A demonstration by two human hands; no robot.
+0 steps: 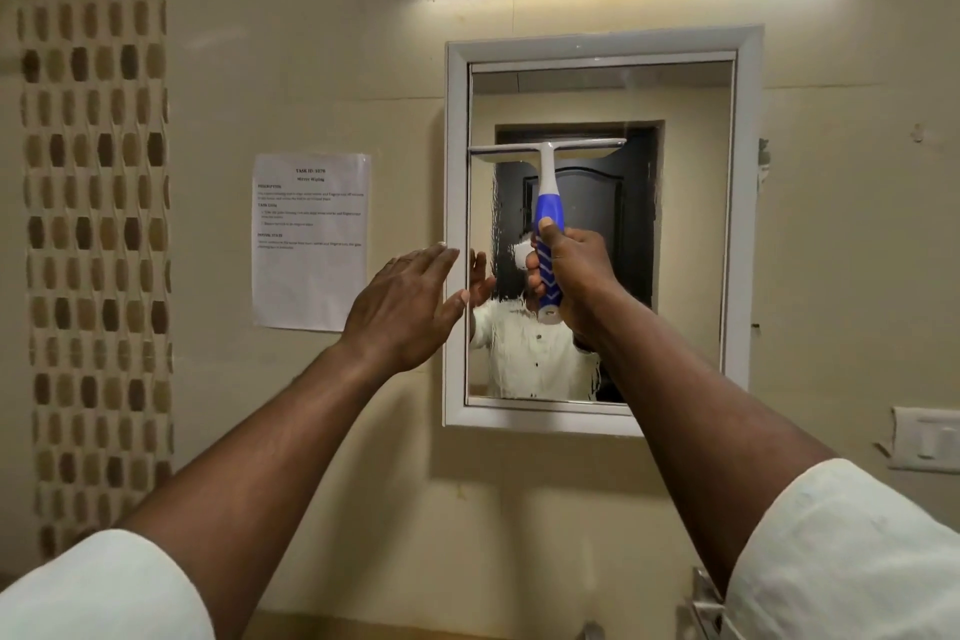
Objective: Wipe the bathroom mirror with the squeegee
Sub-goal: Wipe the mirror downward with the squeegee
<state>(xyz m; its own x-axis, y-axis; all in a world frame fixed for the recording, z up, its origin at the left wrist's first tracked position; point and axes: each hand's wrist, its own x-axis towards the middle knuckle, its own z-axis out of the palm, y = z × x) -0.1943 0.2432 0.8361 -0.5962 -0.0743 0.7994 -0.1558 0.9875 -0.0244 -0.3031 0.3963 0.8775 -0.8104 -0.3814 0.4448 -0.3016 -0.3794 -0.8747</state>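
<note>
**Blade set across the glass, pull to come**

Right hand point(574, 276) is wrapped round the squeegee point(548, 203) handle, thumb up the blue grip. The blade lies level across the mirror point(691, 224), on its left half, straight above that fist, handle hanging down. Left hand point(405, 307) is flat and loose, holding nothing, at the frame's left edge. I'd judge a straight downward drag comes next, through the streaky glass below.
</note>
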